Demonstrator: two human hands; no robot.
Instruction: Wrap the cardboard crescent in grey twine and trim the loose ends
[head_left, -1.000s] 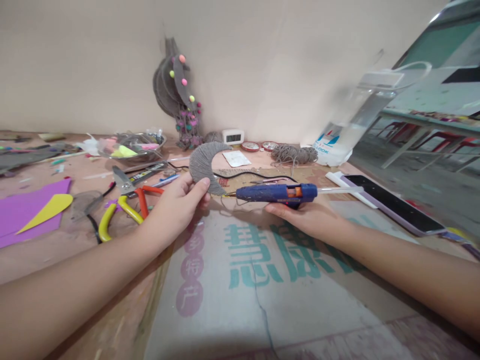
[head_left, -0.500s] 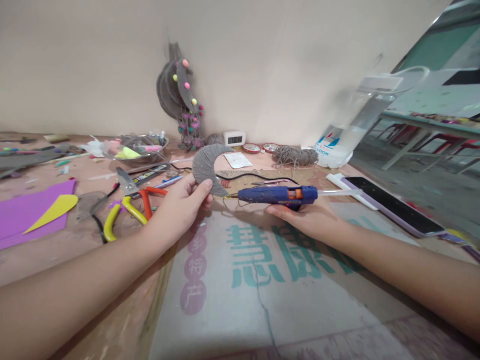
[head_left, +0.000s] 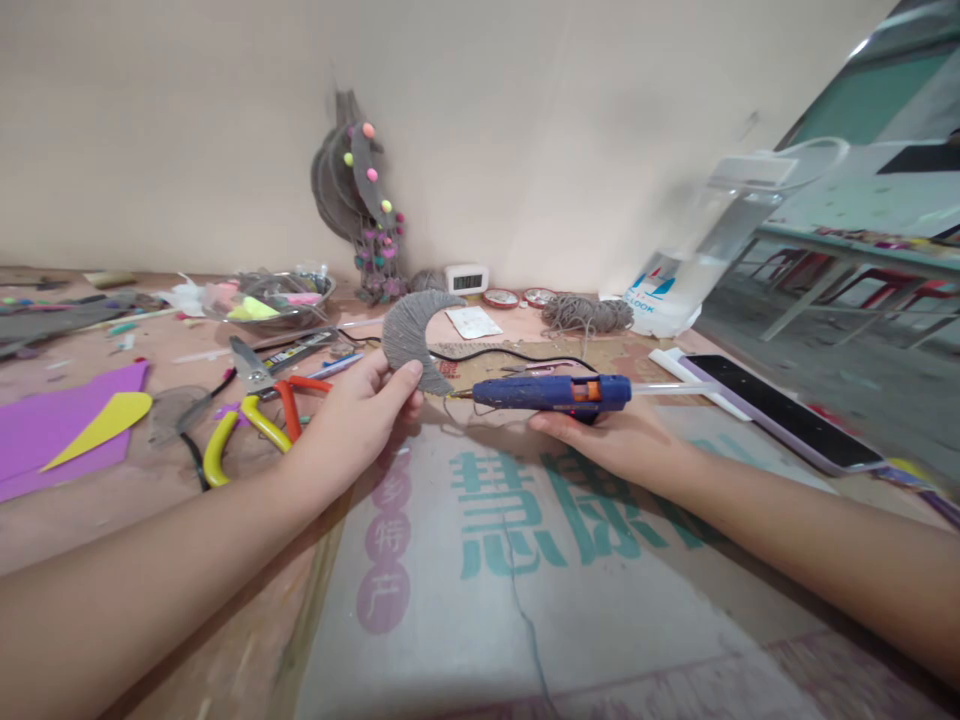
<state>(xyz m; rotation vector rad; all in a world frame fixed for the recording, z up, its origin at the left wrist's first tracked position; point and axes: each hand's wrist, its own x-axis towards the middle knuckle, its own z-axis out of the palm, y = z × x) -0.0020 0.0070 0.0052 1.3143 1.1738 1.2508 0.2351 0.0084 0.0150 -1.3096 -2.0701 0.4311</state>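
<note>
My left hand (head_left: 375, 395) pinches a crescent moon wrapped in grey yarn (head_left: 411, 340) between thumb and fingers. A blue hot glue gun (head_left: 532, 392) lies sideways in my right hand (head_left: 600, 435), with the fingers mostly hidden beneath it. Its brass nozzle points left and meets the lower tip of the crescent, or comes very near it. From the gun's rear sticks out a clear glue stick (head_left: 671, 388). A loose strand of grey yarn hangs below the nozzle.
Scissors with yellow and red handles (head_left: 255, 415), purple sheets (head_left: 67, 430) and a bowl of supplies (head_left: 300, 310) are at left. Behind stand a small clock (head_left: 466, 279) and a grey yarn bundle (head_left: 585, 314). A phone (head_left: 784, 410) lies right; printed cardboard (head_left: 450, 640) is below my hands.
The view has shifted very slightly. Both hands keep their hold, and the glue gun's nozzle stays at the crescent's lower tip.
</note>
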